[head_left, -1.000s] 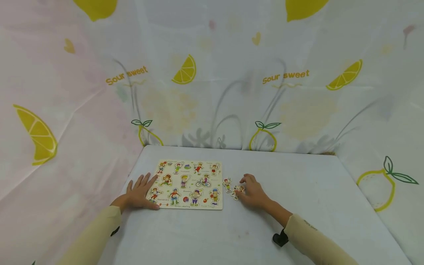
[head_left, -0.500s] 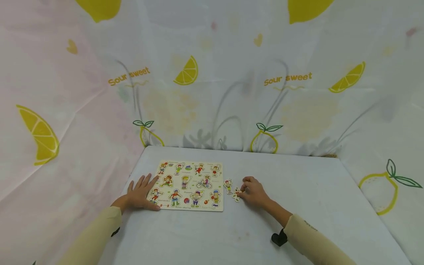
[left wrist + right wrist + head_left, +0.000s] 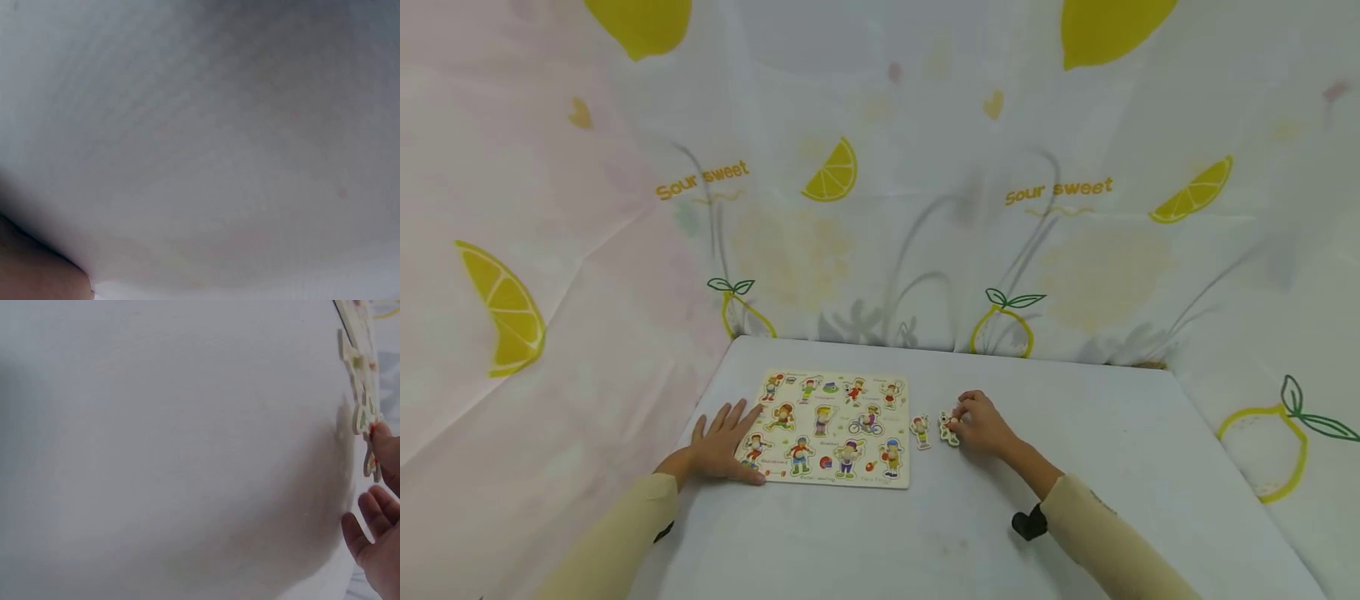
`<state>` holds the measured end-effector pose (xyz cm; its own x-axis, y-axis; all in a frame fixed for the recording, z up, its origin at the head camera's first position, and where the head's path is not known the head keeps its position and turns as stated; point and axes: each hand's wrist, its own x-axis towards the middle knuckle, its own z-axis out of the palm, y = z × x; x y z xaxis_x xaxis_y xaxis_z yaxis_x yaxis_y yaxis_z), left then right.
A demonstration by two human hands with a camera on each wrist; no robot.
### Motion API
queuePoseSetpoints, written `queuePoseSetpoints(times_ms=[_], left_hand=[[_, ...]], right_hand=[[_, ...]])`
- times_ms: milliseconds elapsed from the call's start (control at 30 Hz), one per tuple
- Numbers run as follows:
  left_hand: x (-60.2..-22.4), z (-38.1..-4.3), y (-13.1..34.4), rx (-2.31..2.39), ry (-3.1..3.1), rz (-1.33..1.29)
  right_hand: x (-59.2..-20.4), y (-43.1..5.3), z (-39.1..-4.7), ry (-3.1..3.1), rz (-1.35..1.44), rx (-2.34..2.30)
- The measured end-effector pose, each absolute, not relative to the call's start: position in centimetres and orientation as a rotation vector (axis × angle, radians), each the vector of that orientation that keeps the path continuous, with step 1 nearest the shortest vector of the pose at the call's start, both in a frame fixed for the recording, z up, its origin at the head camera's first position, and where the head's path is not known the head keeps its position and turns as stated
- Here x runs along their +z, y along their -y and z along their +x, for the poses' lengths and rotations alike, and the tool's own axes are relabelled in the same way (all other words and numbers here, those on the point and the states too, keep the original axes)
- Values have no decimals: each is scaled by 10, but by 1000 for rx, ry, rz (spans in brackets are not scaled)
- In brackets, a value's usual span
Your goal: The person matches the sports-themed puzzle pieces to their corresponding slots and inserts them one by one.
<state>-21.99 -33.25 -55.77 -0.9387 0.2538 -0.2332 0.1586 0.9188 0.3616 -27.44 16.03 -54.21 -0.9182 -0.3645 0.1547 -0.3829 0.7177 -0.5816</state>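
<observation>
A wooden puzzle board (image 3: 802, 417) with several printed sports figures lies flat on the white table. My left hand (image 3: 721, 446) rests with spread fingers on the board's left edge. My right hand (image 3: 985, 425) pinches a small figure-shaped puzzle piece (image 3: 947, 429) by its right side, the thumb (image 3: 386, 450) on its face in the right wrist view. Just left of it, a second puzzle piece (image 3: 921, 432) lies loose beside the board's right edge. In the left wrist view only a bit of skin (image 3: 44, 275) shows at the lower left corner.
The white table (image 3: 1075, 467) extends right of the pieces and in front of the board. Cloth walls (image 3: 910, 250) with lemon prints stand behind and at both sides. A black heart-shaped item (image 3: 1030, 522) hangs at the right cuff.
My right hand has drawn its puzzle piece slightly right, so a gap now separates it from the other piece. The left hand stays on the board. The head view has tilted a little.
</observation>
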Motion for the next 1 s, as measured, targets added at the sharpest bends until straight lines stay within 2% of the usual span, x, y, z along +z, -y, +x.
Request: queuePoseSetpoints(times_ms=[233, 533, 1000], left_hand=[[-555, -218, 330, 527, -2803, 295], [-544, -212, 323, 588, -2776, 301], [-560, -218, 330, 493, -2803, 260]], right_hand=[[-531, -142, -306, 2921, 510, 1129], [-535, -112, -320, 2949, 374, 1251], [-537, -48, -344, 2982, 361, 1015]])
